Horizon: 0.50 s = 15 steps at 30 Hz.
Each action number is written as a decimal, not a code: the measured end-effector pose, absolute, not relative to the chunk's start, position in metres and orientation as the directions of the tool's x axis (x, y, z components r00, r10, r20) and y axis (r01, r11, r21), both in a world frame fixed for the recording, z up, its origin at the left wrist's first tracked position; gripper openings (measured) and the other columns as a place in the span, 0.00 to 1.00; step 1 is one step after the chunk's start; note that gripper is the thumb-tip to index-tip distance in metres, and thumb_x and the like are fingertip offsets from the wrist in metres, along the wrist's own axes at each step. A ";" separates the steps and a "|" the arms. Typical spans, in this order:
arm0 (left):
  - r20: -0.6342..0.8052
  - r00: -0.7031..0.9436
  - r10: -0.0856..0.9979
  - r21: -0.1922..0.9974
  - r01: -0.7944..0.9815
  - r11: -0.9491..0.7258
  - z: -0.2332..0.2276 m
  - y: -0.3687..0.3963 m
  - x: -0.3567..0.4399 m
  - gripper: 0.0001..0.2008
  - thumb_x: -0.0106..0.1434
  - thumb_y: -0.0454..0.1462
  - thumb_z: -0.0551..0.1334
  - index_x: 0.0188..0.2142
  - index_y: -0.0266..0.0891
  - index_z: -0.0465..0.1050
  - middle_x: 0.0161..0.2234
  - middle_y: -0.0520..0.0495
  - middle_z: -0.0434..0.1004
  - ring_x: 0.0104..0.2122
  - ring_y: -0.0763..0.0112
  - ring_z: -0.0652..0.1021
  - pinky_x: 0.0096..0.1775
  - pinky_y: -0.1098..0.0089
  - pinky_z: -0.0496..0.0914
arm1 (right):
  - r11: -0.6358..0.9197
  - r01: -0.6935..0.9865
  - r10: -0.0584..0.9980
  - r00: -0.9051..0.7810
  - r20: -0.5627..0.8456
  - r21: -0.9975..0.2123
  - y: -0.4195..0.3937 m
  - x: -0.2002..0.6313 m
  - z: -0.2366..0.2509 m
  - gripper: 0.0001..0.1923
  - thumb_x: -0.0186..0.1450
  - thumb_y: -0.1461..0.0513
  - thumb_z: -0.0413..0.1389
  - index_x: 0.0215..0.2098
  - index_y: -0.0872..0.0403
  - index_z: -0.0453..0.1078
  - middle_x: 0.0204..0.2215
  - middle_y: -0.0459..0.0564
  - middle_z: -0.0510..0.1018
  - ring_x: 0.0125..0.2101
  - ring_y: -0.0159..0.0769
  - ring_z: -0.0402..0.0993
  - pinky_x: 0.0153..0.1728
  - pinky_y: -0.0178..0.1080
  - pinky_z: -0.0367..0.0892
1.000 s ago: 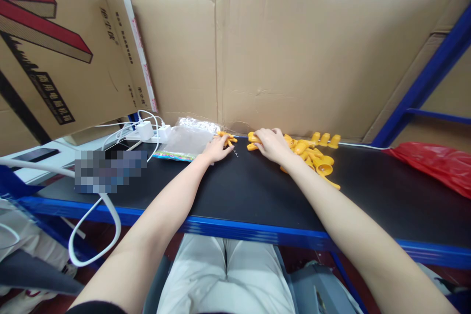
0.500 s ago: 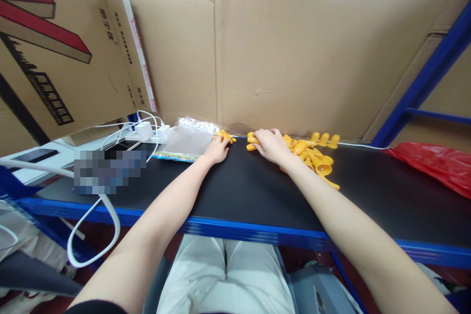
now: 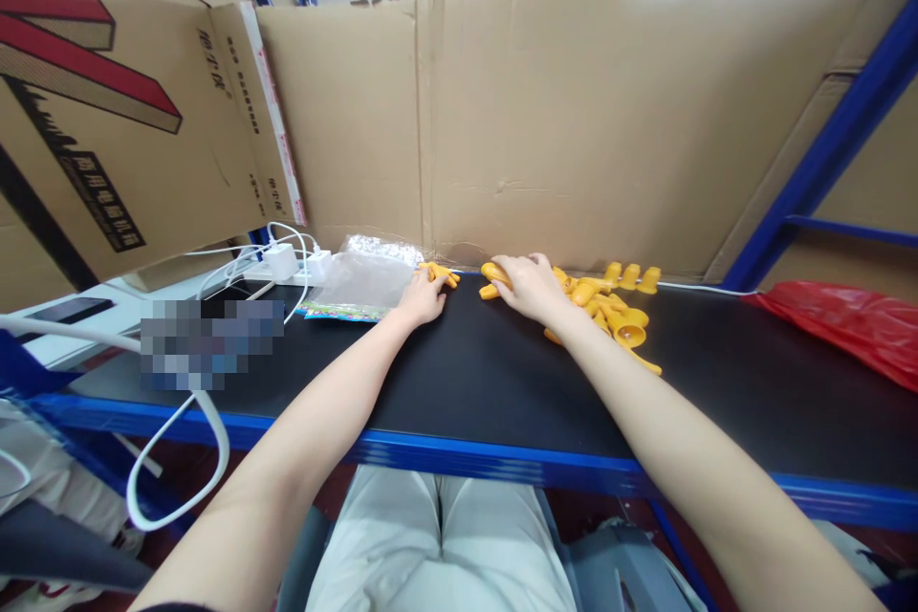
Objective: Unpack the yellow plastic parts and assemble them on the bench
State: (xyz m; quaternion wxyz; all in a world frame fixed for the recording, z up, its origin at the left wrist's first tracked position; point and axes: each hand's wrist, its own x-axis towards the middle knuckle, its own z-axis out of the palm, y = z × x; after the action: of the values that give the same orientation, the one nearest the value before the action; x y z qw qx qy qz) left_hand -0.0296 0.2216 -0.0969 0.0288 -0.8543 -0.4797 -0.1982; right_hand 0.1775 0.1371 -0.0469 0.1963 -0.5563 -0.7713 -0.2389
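Resting on the black tabletop, my left hand [image 3: 425, 298] has its fingers bent over a few small yellow plastic pieces [image 3: 446, 276], which stick out past the fingertips. To the right, my right hand [image 3: 532, 289] curls over more yellow plastic pieces [image 3: 493, 291] at the left end of a loose pile. Its palm and fingers hide part of them. The rest of the pile [image 3: 606, 306] spreads out beside the right wrist, with long curved parts and a round cup-shaped part [image 3: 631, 329]. Behind it, several small yellow cups [image 3: 631, 276] stand in a row.
A clear plastic bag [image 3: 365, 282] lies left of my left hand. Further left are white chargers and cables [image 3: 281, 260] and a blurred-out item [image 3: 211, 339]. A red plastic bag [image 3: 846, 320] is at right. Cardboard [image 3: 574, 124] walls the back; a blue rail [image 3: 494, 461] edges the table.
The view has tilted slightly, so the scene sits a little lower in the picture. Both hands stay at the same yellow pieces, with only slight finger movement.
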 end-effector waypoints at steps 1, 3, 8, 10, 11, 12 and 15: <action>0.376 0.456 0.806 0.153 0.828 -0.540 -0.096 0.221 -0.030 0.22 0.64 0.38 0.53 0.58 0.41 0.63 0.58 0.37 0.59 0.58 0.53 0.62 0.56 0.56 0.61 | 0.262 0.953 0.765 -0.300 0.570 0.149 0.137 0.178 -0.047 0.18 0.66 0.61 0.47 0.52 0.58 0.64 0.43 0.58 0.77 0.42 0.44 0.71 0.49 0.45 0.50; 0.401 0.449 0.798 0.172 0.819 -0.547 -0.093 0.218 -0.029 0.23 0.64 0.37 0.53 0.59 0.41 0.63 0.59 0.38 0.59 0.57 0.54 0.63 0.56 0.56 0.61 | 0.246 0.958 0.760 -0.283 0.585 0.145 0.138 0.179 -0.044 0.19 0.65 0.61 0.48 0.53 0.58 0.65 0.42 0.58 0.78 0.42 0.44 0.72 0.49 0.45 0.50; 0.468 0.455 0.758 0.171 0.794 -0.583 -0.084 0.210 -0.027 0.21 0.63 0.35 0.54 0.56 0.37 0.66 0.61 0.37 0.58 0.58 0.55 0.63 0.58 0.54 0.59 | 0.116 0.993 0.686 -0.091 0.721 0.015 0.141 0.204 -0.024 0.20 0.64 0.60 0.48 0.52 0.56 0.65 0.42 0.58 0.78 0.43 0.45 0.72 0.46 0.46 0.53; 0.490 0.451 0.746 0.170 0.790 -0.589 -0.080 0.207 -0.027 0.21 0.63 0.35 0.54 0.55 0.37 0.67 0.61 0.37 0.59 0.58 0.54 0.63 0.57 0.54 0.61 | 0.015 0.993 0.632 0.084 0.770 -0.121 0.142 0.229 -0.014 0.19 0.63 0.58 0.48 0.52 0.54 0.65 0.43 0.57 0.77 0.43 0.46 0.71 0.46 0.46 0.55; 0.500 0.449 0.740 0.169 0.788 -0.592 -0.079 0.206 -0.027 0.20 0.63 0.35 0.54 0.55 0.36 0.67 0.61 0.37 0.59 0.58 0.54 0.64 0.57 0.55 0.61 | -0.037 0.979 0.599 0.182 0.780 -0.200 0.141 0.244 -0.011 0.20 0.63 0.58 0.49 0.52 0.54 0.65 0.43 0.56 0.77 0.43 0.46 0.70 0.45 0.46 0.55; 0.509 0.448 0.735 0.168 0.785 -0.596 -0.078 0.205 -0.027 0.20 0.63 0.34 0.54 0.54 0.36 0.68 0.60 0.37 0.60 0.58 0.54 0.64 0.56 0.55 0.62 | -0.093 0.953 0.558 0.291 0.777 -0.290 0.140 0.261 -0.009 0.20 0.63 0.58 0.49 0.52 0.54 0.64 0.43 0.56 0.76 0.43 0.45 0.70 0.45 0.46 0.55; 0.533 0.442 0.721 0.167 0.780 -0.602 -0.075 0.203 -0.028 0.19 0.62 0.33 0.54 0.53 0.35 0.69 0.59 0.37 0.61 0.56 0.54 0.66 0.55 0.56 0.64 | -0.246 0.790 0.402 0.610 0.683 -0.561 0.132 0.311 -0.017 0.20 0.61 0.58 0.52 0.51 0.54 0.63 0.43 0.56 0.76 0.44 0.44 0.67 0.45 0.45 0.55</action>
State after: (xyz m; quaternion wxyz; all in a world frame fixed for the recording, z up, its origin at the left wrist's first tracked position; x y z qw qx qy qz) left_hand -0.0280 0.2034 -0.0752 0.0517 -0.8476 -0.4429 -0.2877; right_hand 0.3106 0.1321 -0.0174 0.4732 -0.7623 -0.3911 -0.2052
